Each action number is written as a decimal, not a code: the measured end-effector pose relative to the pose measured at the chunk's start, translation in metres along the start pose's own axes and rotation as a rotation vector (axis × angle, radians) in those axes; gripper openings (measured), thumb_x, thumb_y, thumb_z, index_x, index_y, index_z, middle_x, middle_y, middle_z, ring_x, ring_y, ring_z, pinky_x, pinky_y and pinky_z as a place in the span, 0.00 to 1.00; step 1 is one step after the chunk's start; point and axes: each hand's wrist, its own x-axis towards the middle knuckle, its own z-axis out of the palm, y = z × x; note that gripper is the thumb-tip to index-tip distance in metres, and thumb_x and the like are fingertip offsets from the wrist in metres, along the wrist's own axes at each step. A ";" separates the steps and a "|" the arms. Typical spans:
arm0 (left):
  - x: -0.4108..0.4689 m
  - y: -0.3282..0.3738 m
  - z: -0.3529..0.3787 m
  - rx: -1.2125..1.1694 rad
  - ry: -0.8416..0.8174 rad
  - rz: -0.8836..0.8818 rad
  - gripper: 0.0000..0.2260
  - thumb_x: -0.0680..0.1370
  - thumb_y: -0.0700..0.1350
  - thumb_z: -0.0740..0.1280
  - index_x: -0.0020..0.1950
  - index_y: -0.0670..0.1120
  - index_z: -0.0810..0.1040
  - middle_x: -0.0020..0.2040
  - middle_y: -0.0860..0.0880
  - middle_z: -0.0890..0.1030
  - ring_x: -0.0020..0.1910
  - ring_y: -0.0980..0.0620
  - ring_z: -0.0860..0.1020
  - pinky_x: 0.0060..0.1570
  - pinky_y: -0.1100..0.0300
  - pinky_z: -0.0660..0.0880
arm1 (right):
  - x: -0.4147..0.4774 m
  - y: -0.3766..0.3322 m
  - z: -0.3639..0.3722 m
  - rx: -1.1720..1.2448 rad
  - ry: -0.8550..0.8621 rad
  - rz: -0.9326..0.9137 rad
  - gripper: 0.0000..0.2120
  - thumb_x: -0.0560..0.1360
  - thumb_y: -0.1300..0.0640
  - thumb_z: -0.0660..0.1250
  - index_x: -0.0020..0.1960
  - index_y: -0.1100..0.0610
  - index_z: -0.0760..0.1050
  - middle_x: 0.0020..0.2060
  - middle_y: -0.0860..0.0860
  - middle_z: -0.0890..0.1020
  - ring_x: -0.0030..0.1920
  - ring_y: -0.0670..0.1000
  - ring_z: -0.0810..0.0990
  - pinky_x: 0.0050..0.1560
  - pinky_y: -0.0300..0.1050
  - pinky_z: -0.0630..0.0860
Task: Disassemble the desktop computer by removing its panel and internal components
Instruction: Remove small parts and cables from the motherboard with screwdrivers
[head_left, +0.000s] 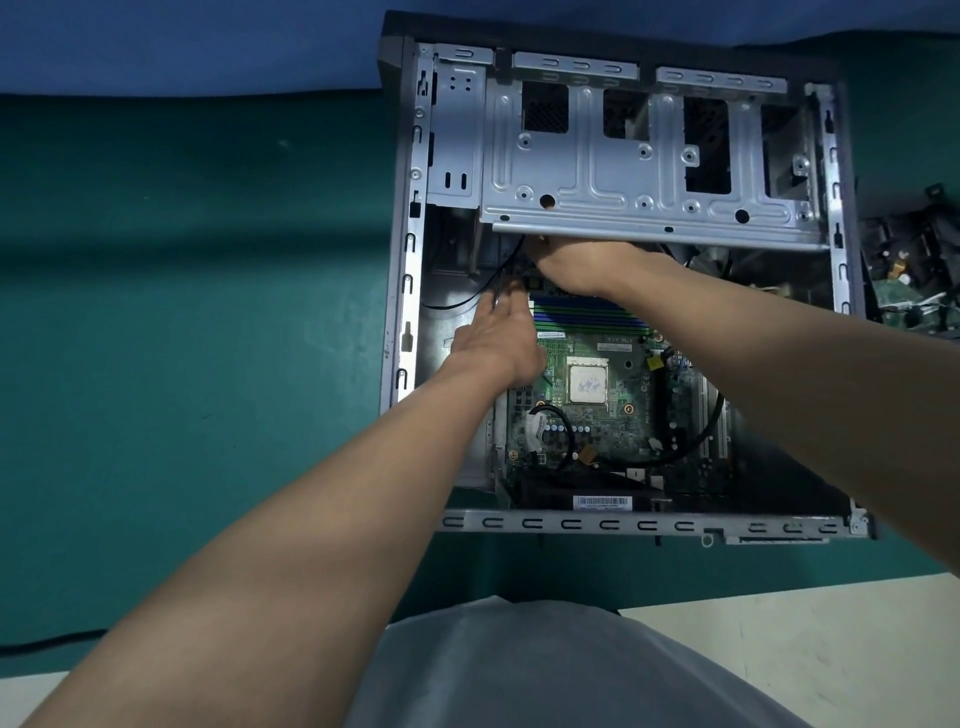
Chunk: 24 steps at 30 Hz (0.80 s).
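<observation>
Lying on its side on the green tabletop (182, 312), the desktop computer case (410, 291) has its side panel off and its interior exposed. Green motherboard (597, 415) sits in the lower half of the case. Bare processor (587, 383) sits near the board's centre, memory slots (592, 313) just above it. Grey metal drive cage (623, 171) spans the upper half.

Left hand (498, 343) reaches in over the board's upper left corner. Its fingertips meet a thin black cable (501, 275) hanging from under the cage. Frame is blurred there, so I cannot tell whether the cable is pinched or only touched.

Right hand (587, 265) reaches under the cage's lower edge, back of the hand up. Its fingers are hidden by the cage, so its grasp cannot be told.

Looped black cable (563, 426) lies on the board's lower left. Barcode label (602, 502) sits at the near edge. Pile of loose parts (909, 280) lies just beside the case, on the right.
</observation>
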 end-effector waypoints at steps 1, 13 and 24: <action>0.000 0.000 0.000 0.002 0.000 -0.001 0.35 0.81 0.49 0.62 0.79 0.44 0.43 0.80 0.50 0.48 0.78 0.49 0.42 0.74 0.45 0.55 | 0.001 0.000 0.000 -0.017 -0.004 -0.004 0.09 0.81 0.59 0.52 0.46 0.57 0.69 0.36 0.51 0.71 0.34 0.51 0.70 0.37 0.42 0.65; 0.000 0.000 0.002 0.012 0.001 -0.001 0.35 0.80 0.46 0.62 0.79 0.44 0.42 0.80 0.50 0.47 0.78 0.49 0.42 0.74 0.45 0.55 | 0.010 0.003 0.007 0.040 -0.054 0.127 0.09 0.82 0.58 0.51 0.45 0.55 0.66 0.37 0.48 0.70 0.40 0.50 0.69 0.46 0.44 0.64; -0.002 0.001 0.001 0.015 -0.009 -0.001 0.35 0.80 0.46 0.62 0.79 0.44 0.42 0.80 0.49 0.46 0.78 0.49 0.41 0.74 0.45 0.54 | 0.013 0.005 0.011 0.038 -0.059 0.160 0.10 0.81 0.59 0.50 0.44 0.54 0.66 0.37 0.49 0.70 0.42 0.51 0.70 0.45 0.44 0.65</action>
